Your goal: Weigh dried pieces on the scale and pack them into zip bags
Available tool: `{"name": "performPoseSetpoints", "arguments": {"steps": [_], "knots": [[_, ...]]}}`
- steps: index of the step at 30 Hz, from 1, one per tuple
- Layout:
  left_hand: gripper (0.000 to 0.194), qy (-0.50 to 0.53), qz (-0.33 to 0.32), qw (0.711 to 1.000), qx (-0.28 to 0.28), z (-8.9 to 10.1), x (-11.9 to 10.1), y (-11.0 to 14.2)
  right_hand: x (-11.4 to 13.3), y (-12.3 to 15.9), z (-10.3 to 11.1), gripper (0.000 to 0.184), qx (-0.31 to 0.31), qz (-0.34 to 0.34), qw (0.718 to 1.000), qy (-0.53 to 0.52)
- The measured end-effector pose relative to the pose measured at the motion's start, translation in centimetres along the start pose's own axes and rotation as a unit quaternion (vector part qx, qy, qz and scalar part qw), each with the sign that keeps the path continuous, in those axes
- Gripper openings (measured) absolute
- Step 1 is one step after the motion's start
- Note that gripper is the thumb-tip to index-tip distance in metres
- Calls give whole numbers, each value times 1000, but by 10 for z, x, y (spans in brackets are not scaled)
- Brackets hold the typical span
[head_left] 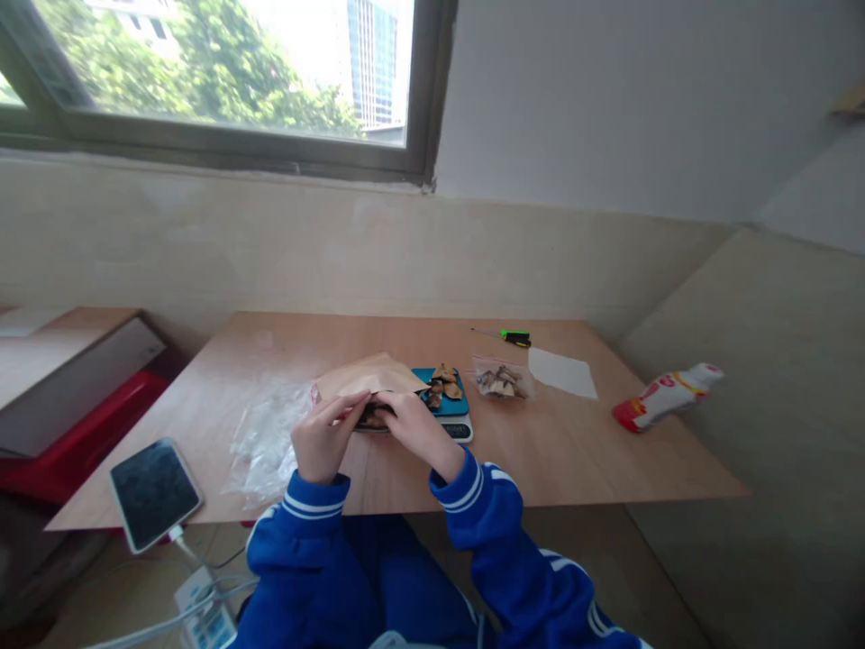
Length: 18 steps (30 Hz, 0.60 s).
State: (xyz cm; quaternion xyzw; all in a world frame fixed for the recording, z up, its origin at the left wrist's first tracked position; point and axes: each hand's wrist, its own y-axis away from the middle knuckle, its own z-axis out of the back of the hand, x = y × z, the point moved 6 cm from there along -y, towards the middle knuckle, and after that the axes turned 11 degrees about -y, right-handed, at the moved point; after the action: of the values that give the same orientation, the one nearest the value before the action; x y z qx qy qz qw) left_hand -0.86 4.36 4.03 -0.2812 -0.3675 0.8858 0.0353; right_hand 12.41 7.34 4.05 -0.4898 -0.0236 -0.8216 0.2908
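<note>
one paper bag (370, 371), left fingers (336, 408) pinching edge, right fingers (398, 403) partly hidden, hold unclear

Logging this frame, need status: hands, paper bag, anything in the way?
Left hand pinching paper bag at its mouth. Right hand at the opening, grip unclear. Bag partly hides scale, which bears dried slices.

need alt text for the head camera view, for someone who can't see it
A person's left hand and right hand are at the mouth of a brown paper bag above a wooden table. Right of the bag, a blue-topped scale bears dried-looking brown pieces, with a clear bag of similar pieces farther right; crumpled clear plastic lies to the left.
</note>
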Motion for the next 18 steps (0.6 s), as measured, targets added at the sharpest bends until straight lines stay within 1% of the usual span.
{"name": "performPoseSetpoints", "arguments": {"steps": [3, 8, 12, 14, 16, 18], "knots": [[18, -1, 7, 1000, 0, 2, -1, -2, 2, 8, 10, 34, -32, 5, 999, -33], [15, 12, 20, 1000, 9, 3, -2, -5, -9, 19, 23, 28, -89, 13, 986, -139], [15, 32, 25, 999, 11, 4, -3, -6, -24, 27, 30, 28, -113, -12, 960, -256], [15, 31, 29, 999, 8, 5, -3, -6, -33, 34, 37, 31, -130, -26, 945, -300], [16, 26, 36, 999, 6, 5, -1, -6, -44, 42, 47, 37, -157, -42, 934, -317], [17, 26, 43, 999, 6, 6, 1, -5, -60, 52, 59, 41, -190, -58, 932, -303]]}}
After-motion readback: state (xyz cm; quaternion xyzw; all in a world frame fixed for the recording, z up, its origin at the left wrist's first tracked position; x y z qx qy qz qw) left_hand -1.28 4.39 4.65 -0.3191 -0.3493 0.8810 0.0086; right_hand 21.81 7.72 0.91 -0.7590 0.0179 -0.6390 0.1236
